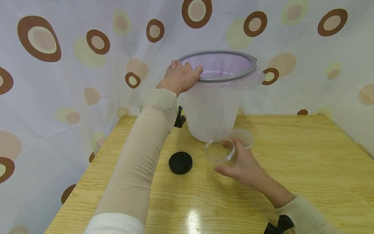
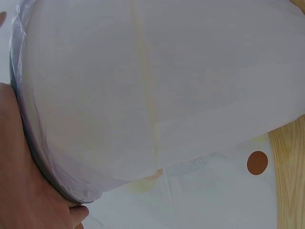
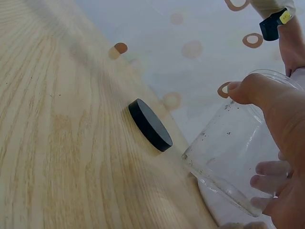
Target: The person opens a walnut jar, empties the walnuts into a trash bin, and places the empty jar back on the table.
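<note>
My left hand (image 1: 182, 76) grips the near left part of the grey rim of a white trash can (image 1: 211, 110), fingers over the edge. A thin purple bag (image 1: 225, 63) lines the can and folds out over its rim; in the left wrist view the can's side (image 2: 95, 95) fills most of the picture. With my right hand (image 1: 245, 165) I hold a clear plastic jar (image 3: 228, 148) around its side, low in front of the can. Small dark specks cling to the jar. Its mouth is uncovered in the head view. A black round lid (image 1: 180, 162) lies left of the jar.
Behind my right hand, a clear round plastic piece (image 1: 243, 138) is partly hidden, close to the can's base. The wooden table (image 1: 292, 156) ends at a patterned cloth (image 1: 131, 48) hanging behind and at the sides.
</note>
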`<state>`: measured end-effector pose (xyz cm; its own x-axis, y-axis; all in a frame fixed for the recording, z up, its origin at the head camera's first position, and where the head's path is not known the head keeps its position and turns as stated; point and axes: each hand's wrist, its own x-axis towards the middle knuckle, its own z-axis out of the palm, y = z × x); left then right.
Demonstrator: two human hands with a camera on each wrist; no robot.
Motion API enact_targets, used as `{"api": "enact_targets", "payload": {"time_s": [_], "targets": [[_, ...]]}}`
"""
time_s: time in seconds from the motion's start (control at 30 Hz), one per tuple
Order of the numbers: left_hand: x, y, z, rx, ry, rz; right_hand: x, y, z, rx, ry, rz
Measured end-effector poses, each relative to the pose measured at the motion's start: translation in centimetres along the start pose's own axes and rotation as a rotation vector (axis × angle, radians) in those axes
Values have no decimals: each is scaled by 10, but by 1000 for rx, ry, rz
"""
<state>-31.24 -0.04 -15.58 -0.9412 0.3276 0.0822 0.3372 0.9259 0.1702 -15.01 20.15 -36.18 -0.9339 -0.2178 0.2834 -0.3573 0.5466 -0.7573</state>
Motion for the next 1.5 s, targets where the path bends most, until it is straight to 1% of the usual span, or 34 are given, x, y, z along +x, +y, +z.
{"api": "enact_targets", "payload": {"time_s": [0.17, 0.4, 0.53, 0.67, 0.8, 1.03, 1.13, 1.3, 1.37, 1.5], "targets": [[-1, 2, -2, 1, 1, 2, -4, 7, 4, -2, -11, 21], [0, 4, -3, -2, 6, 9, -9, 17, 9, -2, -51, 61], [2, 4, -2, -6, 6, 11, -9, 20, 9, 1, -50, 59], [3, 4, -2, -10, 12, 12, -11, 23, 9, 41, -60, 54], [2, 4, -2, -28, 40, 20, -13, 28, 11, 59, -78, 62], [5, 3, 4, -69, 96, 33, -16, 32, 15, 49, -111, 120], [6, 2, 7, -83, 122, 36, -18, 32, 14, 66, -134, 137], [5, -1, 10, -114, 150, 38, -21, 31, 10, 99, -176, 145], [5, -2, 11, -114, 166, 52, -21, 30, 6, 111, -194, 148], [3, -6, 11, -118, 185, 86, -24, 28, -4, 78, -202, 148]]}}
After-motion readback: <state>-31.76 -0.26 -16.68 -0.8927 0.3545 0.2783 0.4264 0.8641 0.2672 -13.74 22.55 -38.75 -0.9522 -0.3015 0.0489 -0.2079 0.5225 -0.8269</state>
